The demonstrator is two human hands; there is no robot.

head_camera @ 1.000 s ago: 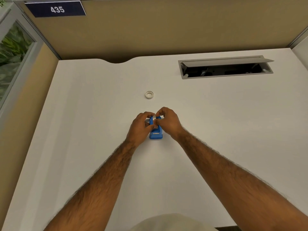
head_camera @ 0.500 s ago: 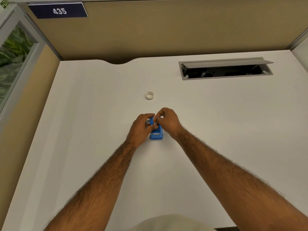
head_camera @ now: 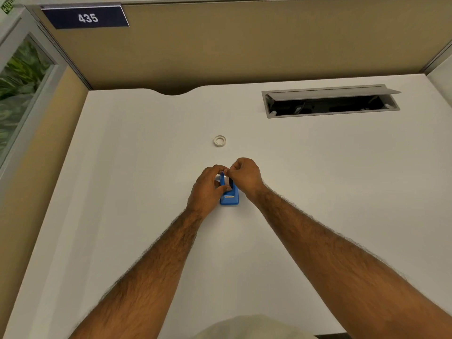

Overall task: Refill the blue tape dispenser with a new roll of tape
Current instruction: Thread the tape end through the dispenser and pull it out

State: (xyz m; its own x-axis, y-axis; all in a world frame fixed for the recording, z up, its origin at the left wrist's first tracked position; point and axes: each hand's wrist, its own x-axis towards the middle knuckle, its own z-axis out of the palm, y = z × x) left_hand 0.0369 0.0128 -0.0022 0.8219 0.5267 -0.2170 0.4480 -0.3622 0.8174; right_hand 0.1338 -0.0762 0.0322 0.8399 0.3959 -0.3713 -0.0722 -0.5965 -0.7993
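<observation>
The small blue tape dispenser (head_camera: 229, 198) stands on the white desk (head_camera: 146, 192) in the middle of the view. My left hand (head_camera: 208, 189) grips its left side, thumb across the body. My right hand (head_camera: 244, 176) is closed at the dispenser's far top end, fingertips pinching there on the tape roll (head_camera: 227, 181) that sits in the dispenser's slot, mostly hidden by my fingers. A small white ring, an empty tape core or spare roll (head_camera: 219, 141), lies flat on the desk beyond my hands.
A grey cable hatch (head_camera: 330, 100) with its lid tilted up is set in the desk at the back right. A tan partition wall (head_camera: 244, 45) closes the far edge, with a sign reading 435 (head_camera: 88, 18). A window (head_camera: 17, 77) is at left.
The pale roll that stood above the dispenser between my fingers now sits lower in the slot. Both hands stay on the dispenser, nearly in the same place.
</observation>
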